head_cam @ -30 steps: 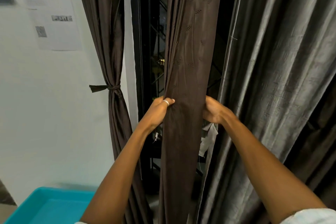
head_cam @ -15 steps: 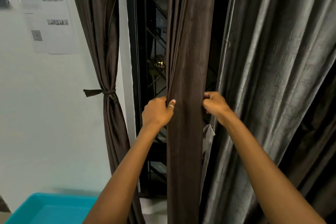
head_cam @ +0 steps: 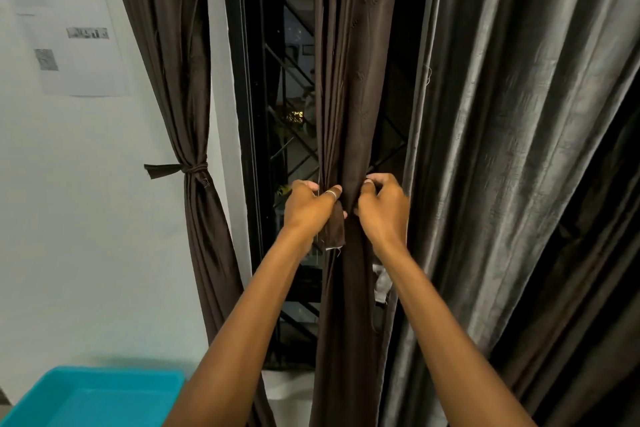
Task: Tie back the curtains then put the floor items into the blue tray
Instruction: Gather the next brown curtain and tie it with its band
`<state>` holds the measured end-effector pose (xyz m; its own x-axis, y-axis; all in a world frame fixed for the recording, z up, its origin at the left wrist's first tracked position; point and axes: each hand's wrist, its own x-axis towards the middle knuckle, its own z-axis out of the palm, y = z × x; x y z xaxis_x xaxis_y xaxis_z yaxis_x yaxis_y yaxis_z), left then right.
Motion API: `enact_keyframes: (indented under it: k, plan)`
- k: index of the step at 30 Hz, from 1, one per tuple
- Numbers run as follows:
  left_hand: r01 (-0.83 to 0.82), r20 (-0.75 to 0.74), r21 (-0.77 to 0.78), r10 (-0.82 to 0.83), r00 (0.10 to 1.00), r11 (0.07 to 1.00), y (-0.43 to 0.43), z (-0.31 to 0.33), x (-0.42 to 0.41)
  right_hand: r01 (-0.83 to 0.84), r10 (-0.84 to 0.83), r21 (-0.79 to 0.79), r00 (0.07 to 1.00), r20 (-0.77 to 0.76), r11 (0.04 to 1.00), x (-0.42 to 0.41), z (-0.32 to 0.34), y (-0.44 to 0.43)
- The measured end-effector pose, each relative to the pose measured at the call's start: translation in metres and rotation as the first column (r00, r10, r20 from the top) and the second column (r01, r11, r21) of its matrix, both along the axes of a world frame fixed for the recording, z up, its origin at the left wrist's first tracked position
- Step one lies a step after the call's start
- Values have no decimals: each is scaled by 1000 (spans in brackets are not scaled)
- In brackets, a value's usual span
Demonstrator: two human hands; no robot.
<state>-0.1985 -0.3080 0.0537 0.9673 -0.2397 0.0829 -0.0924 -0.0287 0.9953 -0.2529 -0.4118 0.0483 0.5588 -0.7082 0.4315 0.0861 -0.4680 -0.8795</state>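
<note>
The left curtain (head_cam: 194, 135) is already knotted back, while the left hand (head_cam: 308, 210) and right hand (head_cam: 382, 210), both closed on a tie strip (head_cam: 335, 230), cinch the middle curtain (head_cam: 349, 97), leaving the blue tray (head_cam: 93, 399), lower left, seemingly unfilled.

A pale strip of floor (head_cam: 294, 392) is showing at bottom centre; a shallow blue plastic tray (head_cam: 93, 399) is sitting lower left.
</note>
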Motion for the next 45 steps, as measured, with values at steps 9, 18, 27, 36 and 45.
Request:
enact_keyframes:
  k: [9,18,27,36,45]
  plan:
    - [69,31,-101,-67,997,993,7,1,4,-249,244,36,963,117,968,-7,-8,9]
    - [95,-12,71,-95,995,993,12,0,8,-372,363,117,927,92,921,-3,-7,5]
    - [154,3,236,-159,987,960,17,20,20,-436,436,-3,900,-15,900,-8,-13,8]
    - [204,10,181,-210,978,962,15,18,25,-444,442,-51,896,-36,895,-7,-17,5]
    - [246,-6,148,-248,969,958,8,16,27,-240,232,-172,971,-60,956,0,-31,16]
